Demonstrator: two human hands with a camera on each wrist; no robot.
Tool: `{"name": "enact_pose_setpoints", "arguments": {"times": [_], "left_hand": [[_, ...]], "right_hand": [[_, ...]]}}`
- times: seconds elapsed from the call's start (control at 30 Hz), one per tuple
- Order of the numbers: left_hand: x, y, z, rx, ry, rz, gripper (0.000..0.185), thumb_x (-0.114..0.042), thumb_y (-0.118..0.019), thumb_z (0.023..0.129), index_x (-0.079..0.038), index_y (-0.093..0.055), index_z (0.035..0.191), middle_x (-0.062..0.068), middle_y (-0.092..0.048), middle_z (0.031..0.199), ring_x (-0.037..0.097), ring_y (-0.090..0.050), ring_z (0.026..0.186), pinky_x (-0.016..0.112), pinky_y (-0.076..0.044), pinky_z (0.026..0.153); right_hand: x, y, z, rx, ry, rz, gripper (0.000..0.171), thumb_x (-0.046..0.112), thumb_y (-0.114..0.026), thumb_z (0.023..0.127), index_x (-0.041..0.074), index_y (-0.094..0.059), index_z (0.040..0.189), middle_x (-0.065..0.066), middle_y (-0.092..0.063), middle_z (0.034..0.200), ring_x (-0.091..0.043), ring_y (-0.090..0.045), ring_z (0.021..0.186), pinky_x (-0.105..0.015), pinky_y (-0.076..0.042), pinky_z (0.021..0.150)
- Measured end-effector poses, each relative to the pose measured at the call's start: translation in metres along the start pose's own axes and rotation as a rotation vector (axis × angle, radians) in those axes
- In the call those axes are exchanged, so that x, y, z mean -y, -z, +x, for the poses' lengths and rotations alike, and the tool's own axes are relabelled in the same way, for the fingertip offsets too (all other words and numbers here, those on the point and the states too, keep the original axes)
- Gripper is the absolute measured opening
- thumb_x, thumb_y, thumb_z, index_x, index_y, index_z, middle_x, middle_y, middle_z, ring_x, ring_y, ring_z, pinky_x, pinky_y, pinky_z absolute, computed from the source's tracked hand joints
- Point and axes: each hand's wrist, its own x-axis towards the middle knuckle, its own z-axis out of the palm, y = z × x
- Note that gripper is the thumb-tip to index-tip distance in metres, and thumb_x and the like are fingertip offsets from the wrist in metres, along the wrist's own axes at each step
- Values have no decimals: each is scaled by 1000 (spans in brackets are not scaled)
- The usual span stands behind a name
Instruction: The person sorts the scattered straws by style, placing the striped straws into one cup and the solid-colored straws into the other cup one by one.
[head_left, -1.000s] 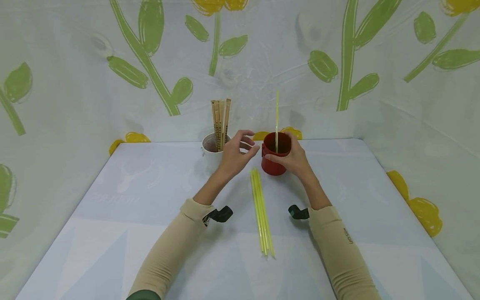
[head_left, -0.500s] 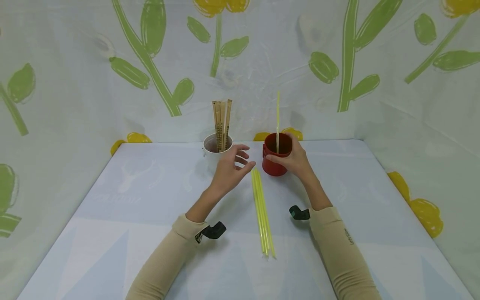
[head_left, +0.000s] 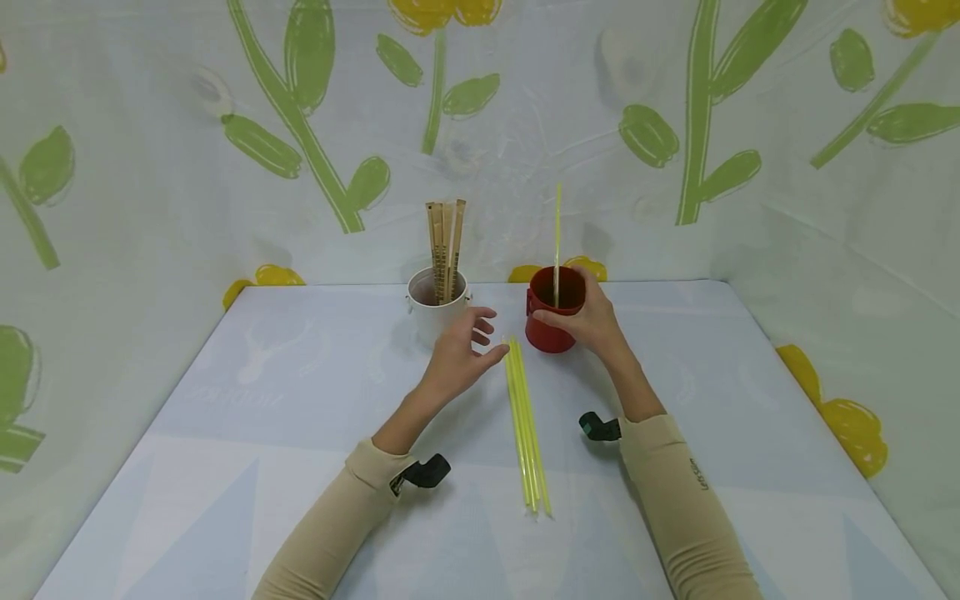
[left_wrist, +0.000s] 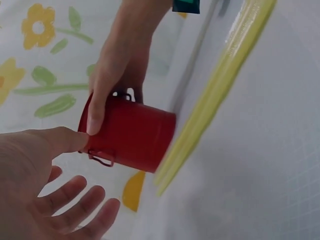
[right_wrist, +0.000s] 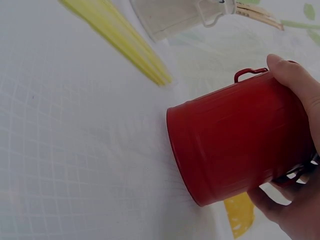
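My right hand [head_left: 595,317] grips a small red metal bucket [head_left: 550,334] by its rim, thumb on the near side and fingers round the far side. One thin yellow straw [head_left: 557,221] in a clear wrapper stands upright in the bucket. To the left, my left hand [head_left: 459,354] hovers with fingers spread and loosely bent, holding nothing. Its thumb tip is close to the top ends of several yellow wrapped straws [head_left: 527,425] lying side by side on the table. In the right wrist view the red bucket [right_wrist: 240,140] fills the middle, its side handle showing.
A white bucket [head_left: 429,320] stands behind my left hand, holding several paper-wrapped sticks [head_left: 446,250]. The white table [head_left: 300,417] meets a flower-printed curtain [head_left: 510,192] at its back edge. Dark wrist cameras stick out from both sleeves.
My left hand has drawn back from beside the red bucket, toward me and slightly left, over the top ends of the lying straws. My right hand and the red bucket have stayed put.
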Motion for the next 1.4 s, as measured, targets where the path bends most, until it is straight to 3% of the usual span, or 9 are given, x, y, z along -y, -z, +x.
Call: {"name": "enact_pose_setpoints", "arguments": {"times": [0.3,0.53,0.87,1.17,1.4], "left_hand": [[6,-8,-1,141,57,127,59,-23,-79,83,-8,-51,133,14,-63,117,24,-64,100,36,-57,86],[8,-12,-4,226,137,199,66,-28,-80,82,-12,-49,138,10,-60,122,22,-61,105,35,-56,88],[9,-22,-8,285,110,291,70,-30,-80,81,-11,-48,140,11,-59,120,23,-58,104,35,-53,82],[6,-28,-13,289,99,356,68,-32,-79,81,-11,-50,139,10,-59,114,23,-56,99,33,-51,74],[4,-28,-12,328,143,422,72,-38,-78,82,-8,-49,141,6,-60,104,18,-54,88,28,-47,66]], "right_hand": [[2,0,-1,1,-1,7,94,36,-85,75,19,-29,148,-5,-44,147,-26,-41,136,-53,-50,100],[2,0,0,2,8,9,93,36,-85,75,19,-30,147,-4,-45,146,-25,-42,135,-52,-51,99],[-1,0,1,5,40,15,91,35,-85,75,18,-30,146,-4,-46,145,-25,-42,134,-52,-50,100],[-3,0,1,4,59,19,91,36,-85,75,18,-31,146,-4,-47,144,-25,-44,133,-52,-50,99],[-3,0,1,4,59,20,91,36,-85,75,18,-31,146,-5,-46,145,-25,-43,134,-52,-51,99]]}}
